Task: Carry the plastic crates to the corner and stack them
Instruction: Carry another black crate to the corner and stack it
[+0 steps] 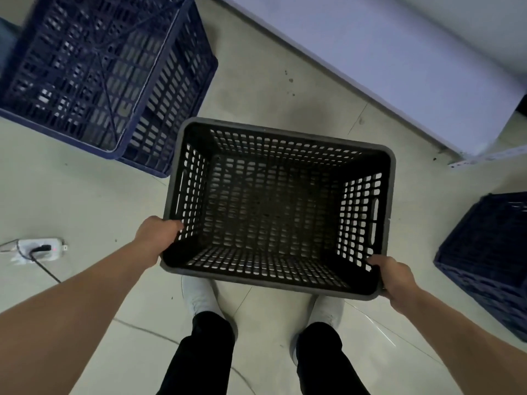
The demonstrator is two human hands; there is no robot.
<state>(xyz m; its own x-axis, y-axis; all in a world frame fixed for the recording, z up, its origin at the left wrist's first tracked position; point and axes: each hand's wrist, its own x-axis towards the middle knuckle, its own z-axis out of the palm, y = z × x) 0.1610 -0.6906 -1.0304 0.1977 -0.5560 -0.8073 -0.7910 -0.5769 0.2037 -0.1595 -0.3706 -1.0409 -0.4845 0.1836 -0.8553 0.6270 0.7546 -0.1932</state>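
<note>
Dark grey plastic, latticed on every wall and across its base, with a slotted handle hole in each short side: the open-topped crate [271,212] is held just beside the blue crate [94,69]. The left hand [158,233] and right hand [395,276] grip its near rim corners.

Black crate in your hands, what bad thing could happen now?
The black crate could slip: left hand and right hand grip only its near corners. You might trip on the power strip cord left of your feet. It hides floor ahead, and a blue crate sits close on the right.
</note>
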